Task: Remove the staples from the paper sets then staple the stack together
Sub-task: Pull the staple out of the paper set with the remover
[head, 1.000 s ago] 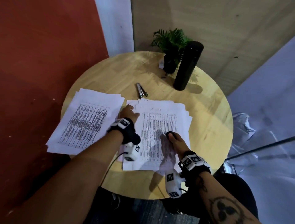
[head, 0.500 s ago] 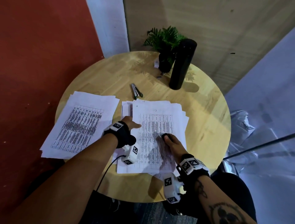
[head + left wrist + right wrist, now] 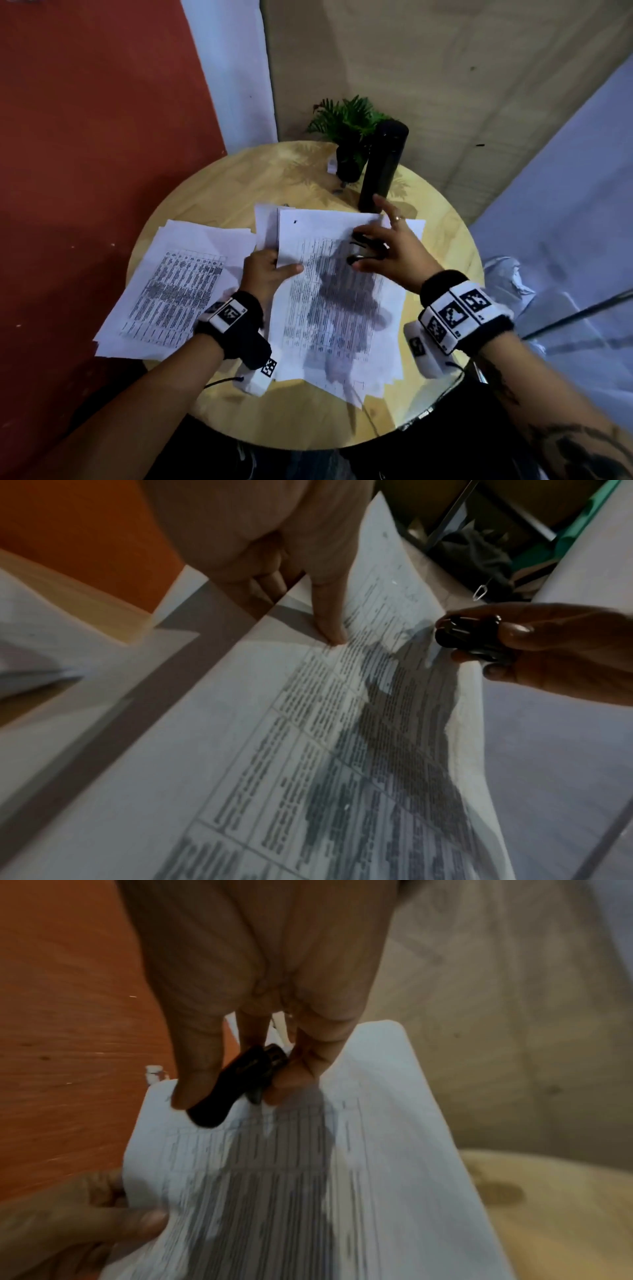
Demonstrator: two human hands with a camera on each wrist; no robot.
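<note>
A printed paper set (image 3: 329, 294) is held raised and tilted above loose sheets, a second paper stack (image 3: 178, 287) lies flat to its left, and a small black staple remover (image 3: 469, 637) hovers over the raised set.

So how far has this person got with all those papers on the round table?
Seemingly midway. A loose pile of printed sheets lies spread at the table's left, perhaps sets already freed, though no staples are discernible. In hand: the left hand grips the edge of the lifted paper set, while the right hand holds a small black tool, probably the staple remover, over it. Stapling everything together looks not yet done.
</note>
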